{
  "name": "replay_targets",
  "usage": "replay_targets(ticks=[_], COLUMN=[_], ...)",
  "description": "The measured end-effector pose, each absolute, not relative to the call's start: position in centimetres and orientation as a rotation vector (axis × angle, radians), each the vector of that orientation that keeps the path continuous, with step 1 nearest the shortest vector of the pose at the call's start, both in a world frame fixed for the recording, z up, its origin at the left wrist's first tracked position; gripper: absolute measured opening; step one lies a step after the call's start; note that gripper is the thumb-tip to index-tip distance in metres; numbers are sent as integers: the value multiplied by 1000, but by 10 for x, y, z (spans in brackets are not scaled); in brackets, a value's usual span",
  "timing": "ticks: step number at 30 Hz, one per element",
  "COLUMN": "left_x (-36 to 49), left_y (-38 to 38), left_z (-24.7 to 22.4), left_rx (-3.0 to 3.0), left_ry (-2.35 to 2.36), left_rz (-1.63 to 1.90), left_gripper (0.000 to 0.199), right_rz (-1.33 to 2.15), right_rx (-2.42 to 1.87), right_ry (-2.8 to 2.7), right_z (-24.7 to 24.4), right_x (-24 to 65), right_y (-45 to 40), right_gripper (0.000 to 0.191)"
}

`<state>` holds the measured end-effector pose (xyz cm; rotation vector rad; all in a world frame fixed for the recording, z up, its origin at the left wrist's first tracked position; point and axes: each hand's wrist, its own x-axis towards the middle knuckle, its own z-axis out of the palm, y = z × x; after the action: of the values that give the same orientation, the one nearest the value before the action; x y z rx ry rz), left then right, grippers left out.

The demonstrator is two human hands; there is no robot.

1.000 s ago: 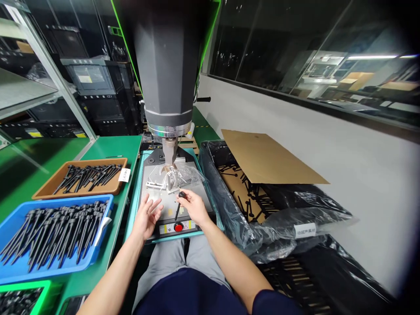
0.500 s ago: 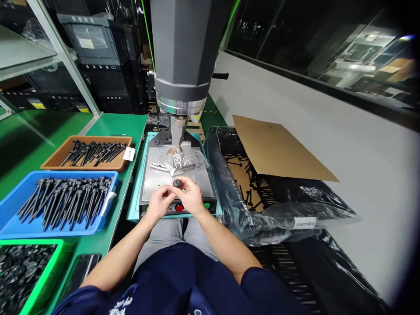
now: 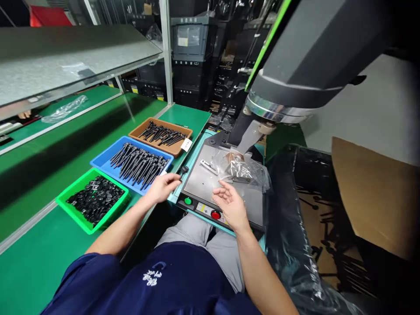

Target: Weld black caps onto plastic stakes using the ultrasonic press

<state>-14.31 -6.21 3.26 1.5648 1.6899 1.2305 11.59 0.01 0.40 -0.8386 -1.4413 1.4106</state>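
My left hand (image 3: 163, 187) is closed in a pinch on a black rod with a knob-like head (image 3: 184, 169); its shaft is mostly hidden. That hand is beside the blue tray (image 3: 100, 162), which holds many similar black rods (image 3: 139, 164). Over the front of the machine's metal base plate (image 3: 193, 177), my right hand (image 3: 231, 204) is open, fingers curved and apart, with nothing in it. A fixture wrapped in clear plastic (image 3: 238, 166) sits on the plate just beyond it, under the machine's metal horn (image 3: 250, 136).
On the green bench, a brown tray (image 3: 131, 132) holds more rods and a green bin (image 3: 74, 210) small black pieces. Green (image 3: 188, 201) and red (image 3: 215, 215) buttons line the machine's front. A plastic-lined box with cardboard (image 3: 367, 197) stands right. Another person's hand (image 3: 24, 113) shows far left.
My hands have parted: the left has moved toward the trays with the black rod, and the right has let go and opened. The view has turned left.
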Motion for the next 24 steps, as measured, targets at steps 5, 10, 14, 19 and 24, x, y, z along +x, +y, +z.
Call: replay_targets(ticks=[5, 10, 14, 19, 24], left_x=[-263, -308, -305, -305, -302], left_y=[-59, -50, -45, -46, -51], left_z=[40, 21, 6, -4, -3], left_rx=[1515, 1314, 1263, 1295, 1343], left_ry=[2519, 2622, 2645, 2607, 2552], left_rz=[904, 270, 254, 339, 379], left_gripper=[20, 21, 24, 30, 35], right_rz=[1416, 1449, 1465, 1450, 1405], right_rx=[-977, -1055, -1109, -1225, -1432], right_ry=[-1418, -1350, -1300, -1247, -1213], right_z=[-3, -6, -12, -26, -34], right_x=[132, 141, 150, 174, 222], right_y=[-3, -8, -12, -24, -49], right_gripper=[43, 47, 50, 53, 55])
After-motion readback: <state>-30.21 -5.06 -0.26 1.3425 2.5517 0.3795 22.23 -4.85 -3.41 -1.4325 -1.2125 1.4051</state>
